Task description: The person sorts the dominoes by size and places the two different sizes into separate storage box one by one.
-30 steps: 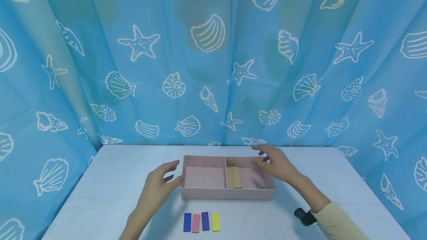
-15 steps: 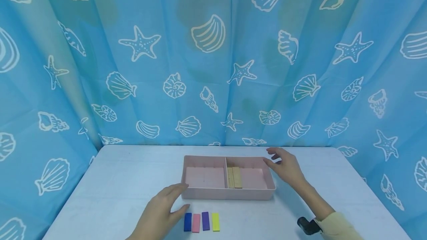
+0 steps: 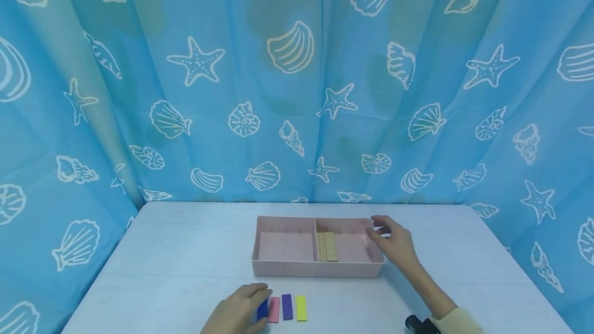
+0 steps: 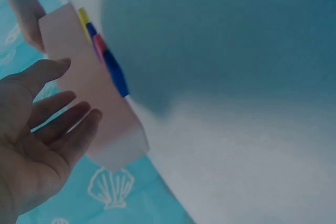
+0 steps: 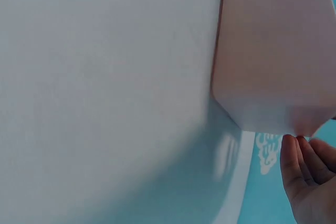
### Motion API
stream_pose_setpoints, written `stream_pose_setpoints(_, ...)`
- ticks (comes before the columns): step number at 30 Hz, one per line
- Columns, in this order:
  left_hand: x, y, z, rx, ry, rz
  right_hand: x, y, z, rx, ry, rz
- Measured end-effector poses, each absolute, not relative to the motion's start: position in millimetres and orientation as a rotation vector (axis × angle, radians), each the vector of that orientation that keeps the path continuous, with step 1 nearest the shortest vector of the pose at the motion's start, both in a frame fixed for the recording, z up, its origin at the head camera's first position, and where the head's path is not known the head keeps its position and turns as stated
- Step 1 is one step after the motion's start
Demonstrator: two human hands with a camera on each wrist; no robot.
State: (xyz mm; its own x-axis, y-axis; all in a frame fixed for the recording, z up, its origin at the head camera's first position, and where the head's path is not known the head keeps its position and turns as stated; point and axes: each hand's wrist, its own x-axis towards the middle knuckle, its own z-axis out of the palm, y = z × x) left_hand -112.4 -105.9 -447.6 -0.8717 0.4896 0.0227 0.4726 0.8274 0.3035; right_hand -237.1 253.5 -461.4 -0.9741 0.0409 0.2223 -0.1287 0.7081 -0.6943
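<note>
Lying at the left end of a row of four, the blue tile is found on the white table, in front of the pink box, and is partly covered by the left hand. Next along the row are recorded the pink tile, the purple tile and the yellow tile. A change of position is noted: a second ago the left hand was held beside the box's left end; it has since been brought down to the tiles, by which attention is judged to have been shifted from box to row. The tiles and box are found essentially unmoved. The left thumb and fingers are parted, with no tile seen gripped; contact cannot be confirmed. The right hand is kept at the box's far right corner, its fingers bent and a narrow gap left to the thumb; whether the rim is touched cannot be told. Two wooden strips are seen only from the head, against the divider in the right compartment. By the left wrist view the palm, hidden from above, is disclosed; by the right, the outer end wall is shown beside the fingertips.
</note>
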Motion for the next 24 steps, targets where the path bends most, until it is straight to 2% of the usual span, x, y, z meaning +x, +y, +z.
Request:
stream_pose_setpoints(9, -115.4, -106.5, -462.6, 0.761, 2.871, 0.406, -228.9, 250.0, -468.3, -0.028, -2.674, 1.172)
stream_pose_setpoints(24, -121.3, -102.7, -467.8, 0.647, 2.760, 0.378, -214.7, 242.5, -475.2, -0.162, -2.650, 1.271)
